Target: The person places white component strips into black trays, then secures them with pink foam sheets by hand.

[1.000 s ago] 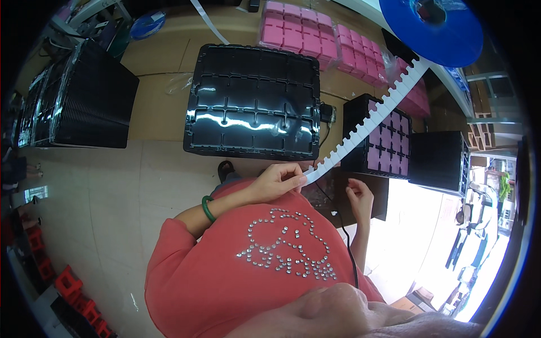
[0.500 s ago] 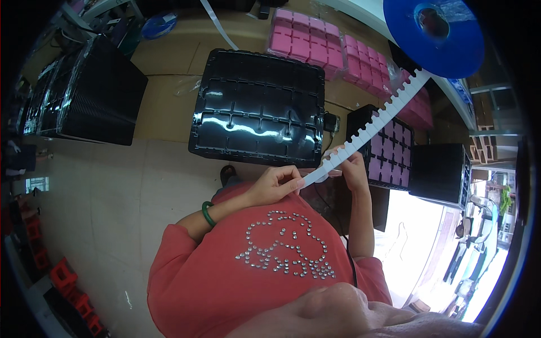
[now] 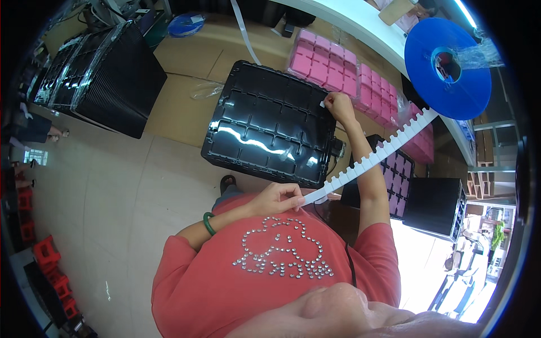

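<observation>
My left hand (image 3: pixel 280 197) pinches the near end of a white strip (image 3: pixel 366 163) with a notched edge, close to my red shirt. The strip slants up to the right toward a big blue reel (image 3: pixel 417 67). Over at the far right corner of a black plastic tray (image 3: pixel 270 121), my right hand (image 3: pixel 340 108) is closed with its fingertips together on a small white sticker (image 3: pixel 323 103). The tray has a shiny, ribbed surface. I cannot tell whether the sticker is fixed to the tray or only held there.
Pink compartmented trays (image 3: pixel 324 56) in clear wrap stand behind the black tray. A stack of wrapped black trays (image 3: pixel 98 79) sits at left. To the right are a purple-filled tray (image 3: pixel 397 177) and a black stack (image 3: pixel 437 205). A white shelf edge (image 3: pixel 360 28) runs behind.
My right hand has left the strip beside my left hand and reached forward to the tray's far right corner. My left hand keeps the strip's end. The whole view has shifted a little.
</observation>
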A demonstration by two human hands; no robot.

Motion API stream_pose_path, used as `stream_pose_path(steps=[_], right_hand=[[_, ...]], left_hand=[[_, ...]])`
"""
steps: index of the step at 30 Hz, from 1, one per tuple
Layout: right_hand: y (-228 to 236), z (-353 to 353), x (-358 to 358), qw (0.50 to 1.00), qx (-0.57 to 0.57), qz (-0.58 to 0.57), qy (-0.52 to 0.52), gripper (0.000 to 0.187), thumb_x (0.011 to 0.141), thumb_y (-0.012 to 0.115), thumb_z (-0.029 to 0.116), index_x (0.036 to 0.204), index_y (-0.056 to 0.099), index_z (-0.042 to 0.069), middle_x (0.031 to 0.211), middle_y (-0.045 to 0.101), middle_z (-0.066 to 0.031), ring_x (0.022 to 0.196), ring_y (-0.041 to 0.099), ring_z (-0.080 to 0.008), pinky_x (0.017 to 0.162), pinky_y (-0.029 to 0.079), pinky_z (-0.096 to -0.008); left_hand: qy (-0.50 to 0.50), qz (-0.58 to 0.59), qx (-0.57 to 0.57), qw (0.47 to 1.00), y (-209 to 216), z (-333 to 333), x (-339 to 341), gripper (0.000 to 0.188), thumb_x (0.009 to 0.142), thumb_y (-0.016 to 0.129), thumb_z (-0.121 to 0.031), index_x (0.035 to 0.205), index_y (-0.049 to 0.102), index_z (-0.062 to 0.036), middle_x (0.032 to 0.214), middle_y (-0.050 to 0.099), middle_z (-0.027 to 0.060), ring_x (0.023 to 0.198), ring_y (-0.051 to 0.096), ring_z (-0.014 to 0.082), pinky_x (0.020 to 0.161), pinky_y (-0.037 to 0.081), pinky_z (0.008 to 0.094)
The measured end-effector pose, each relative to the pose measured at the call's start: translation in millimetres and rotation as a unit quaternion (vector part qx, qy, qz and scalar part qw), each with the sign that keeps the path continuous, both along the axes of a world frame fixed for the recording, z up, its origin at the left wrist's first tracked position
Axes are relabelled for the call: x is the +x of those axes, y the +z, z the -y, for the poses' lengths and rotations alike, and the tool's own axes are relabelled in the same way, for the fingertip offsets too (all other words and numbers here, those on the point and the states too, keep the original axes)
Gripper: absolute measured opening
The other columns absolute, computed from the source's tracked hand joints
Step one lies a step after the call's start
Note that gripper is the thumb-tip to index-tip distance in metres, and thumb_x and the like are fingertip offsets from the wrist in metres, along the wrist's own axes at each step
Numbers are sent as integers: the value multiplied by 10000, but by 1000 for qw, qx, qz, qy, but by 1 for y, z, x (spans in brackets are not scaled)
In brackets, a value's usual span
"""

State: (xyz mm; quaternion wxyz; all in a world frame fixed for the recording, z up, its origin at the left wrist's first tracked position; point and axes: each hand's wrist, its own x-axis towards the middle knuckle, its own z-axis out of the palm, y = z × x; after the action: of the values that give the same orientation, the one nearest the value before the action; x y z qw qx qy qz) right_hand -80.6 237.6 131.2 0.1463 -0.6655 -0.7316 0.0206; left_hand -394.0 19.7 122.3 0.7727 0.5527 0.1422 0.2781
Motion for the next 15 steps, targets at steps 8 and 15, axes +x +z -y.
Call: stream_pose_path(steps=[8, 15], right_hand=[[6, -13, 4, 998, -47, -39, -1, 148, 761, 680, 138, 846, 729, 27, 812, 697, -195, 803, 689, -347, 769, 545, -410], [-16, 0, 1, 963, 129, 153, 182, 96, 779, 657, 118, 768, 663, 22, 758, 637, -134, 811, 619, -348, 769, 512, -438]], left_hand=[[7, -11, -3, 1000, 0, -9, 0, 206, 991, 596, -197, 879, 622, -26, 797, 640, 7, 771, 583, 71, 766, 484, 255], [0, -18, 5, 1000, 3, -12, -1, 193, 990, 598, -187, 882, 618, -28, 795, 638, 3, 767, 581, 65, 769, 484, 250]])
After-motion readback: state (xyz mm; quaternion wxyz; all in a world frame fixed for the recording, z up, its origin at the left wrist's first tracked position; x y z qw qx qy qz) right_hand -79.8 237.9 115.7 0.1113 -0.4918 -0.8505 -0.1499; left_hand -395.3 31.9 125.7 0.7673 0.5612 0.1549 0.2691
